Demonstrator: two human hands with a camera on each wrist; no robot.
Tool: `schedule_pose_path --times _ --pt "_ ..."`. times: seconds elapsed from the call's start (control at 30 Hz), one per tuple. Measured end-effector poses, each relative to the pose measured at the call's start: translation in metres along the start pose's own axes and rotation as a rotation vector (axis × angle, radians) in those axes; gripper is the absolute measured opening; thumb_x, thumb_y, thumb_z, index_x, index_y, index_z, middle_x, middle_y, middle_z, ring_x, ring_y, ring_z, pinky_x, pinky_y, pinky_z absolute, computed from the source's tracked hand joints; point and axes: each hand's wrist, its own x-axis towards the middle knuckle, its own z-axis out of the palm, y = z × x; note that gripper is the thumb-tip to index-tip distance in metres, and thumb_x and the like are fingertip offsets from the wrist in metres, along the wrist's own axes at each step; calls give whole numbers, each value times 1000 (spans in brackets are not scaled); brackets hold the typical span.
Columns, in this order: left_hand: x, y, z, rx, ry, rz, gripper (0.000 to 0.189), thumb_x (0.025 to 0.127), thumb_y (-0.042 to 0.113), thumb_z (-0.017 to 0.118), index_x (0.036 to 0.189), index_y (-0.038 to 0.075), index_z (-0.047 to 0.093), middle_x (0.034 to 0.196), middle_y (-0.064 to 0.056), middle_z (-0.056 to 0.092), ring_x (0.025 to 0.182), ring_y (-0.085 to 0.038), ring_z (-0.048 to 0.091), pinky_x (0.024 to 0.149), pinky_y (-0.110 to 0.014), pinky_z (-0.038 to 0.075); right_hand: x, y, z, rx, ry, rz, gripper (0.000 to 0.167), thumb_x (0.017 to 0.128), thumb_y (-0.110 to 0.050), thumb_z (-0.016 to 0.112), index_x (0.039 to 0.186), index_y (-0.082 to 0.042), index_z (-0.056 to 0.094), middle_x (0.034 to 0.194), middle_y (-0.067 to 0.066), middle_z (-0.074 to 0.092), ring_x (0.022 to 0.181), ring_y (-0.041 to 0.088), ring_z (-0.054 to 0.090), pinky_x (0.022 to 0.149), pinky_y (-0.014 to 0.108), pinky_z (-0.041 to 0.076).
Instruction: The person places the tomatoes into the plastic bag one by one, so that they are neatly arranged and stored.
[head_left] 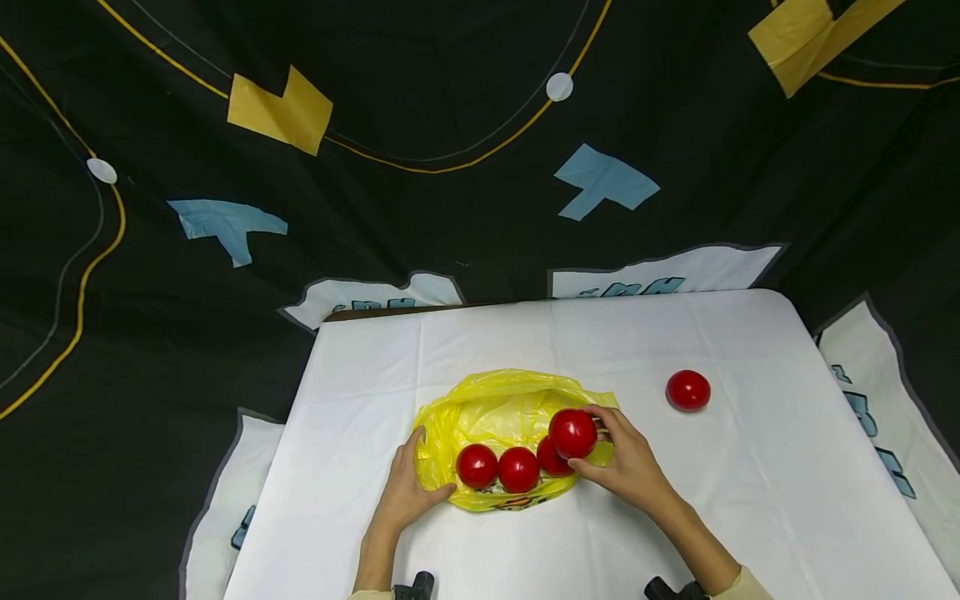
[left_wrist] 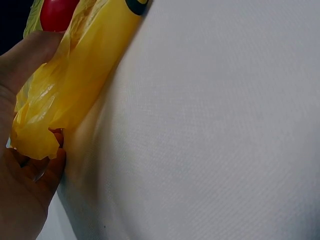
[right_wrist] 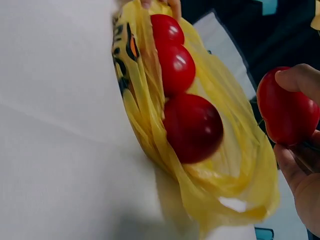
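Note:
A yellow plastic bag [head_left: 498,400] lies on its side on the white-covered table, its mouth spread wide. My left hand [head_left: 407,490] grips the bag's left edge; in the left wrist view the thumb is on the inner side and the fingers curl beneath the yellow film [left_wrist: 82,95]. Three red tomatoes sit in a row inside: a left one [head_left: 477,466], a middle one [head_left: 518,470] and a right one [head_left: 551,462]. Just above the right one, my right hand [head_left: 632,467] holds another tomato [right_wrist: 286,112] between thumb and fingers.
One more tomato [head_left: 687,390] rests on the white tablecloth [head_left: 750,492], to the right of the bag. Behind the table hangs a dark cloth [head_left: 450,225] with yellow and blue shapes.

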Motion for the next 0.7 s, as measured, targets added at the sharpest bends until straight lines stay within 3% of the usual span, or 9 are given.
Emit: schedule_pose_path --times 0.23,0.43,0.7 --pt "0 0 0 6 3 0 111 63 40 84 151 17 19 131 -13 42 119 -28 45 99 -49 41 8 -5 18 45 -45 1 74 67 -19 87 131 -12 49 121 3 54 99 19 59 82 42 54" --pt "0 0 1 4 3 -6 111 63 40 84 151 18 19 133 -13 41 119 -29 45 98 -49 41 15 -8 29 30 -64 0 73 68 -18 86 130 -9 50 122 3 53 105 19 56 83 37 54" --pt "0 0 0 14 4 2 111 64 40 84 151 16 19 133 -14 41 119 -29 45 98 -49 42 20 -7 39 -14 -89 24 70 69 -21 84 130 -11 50 119 6 55 96 19 61 88 43 47"
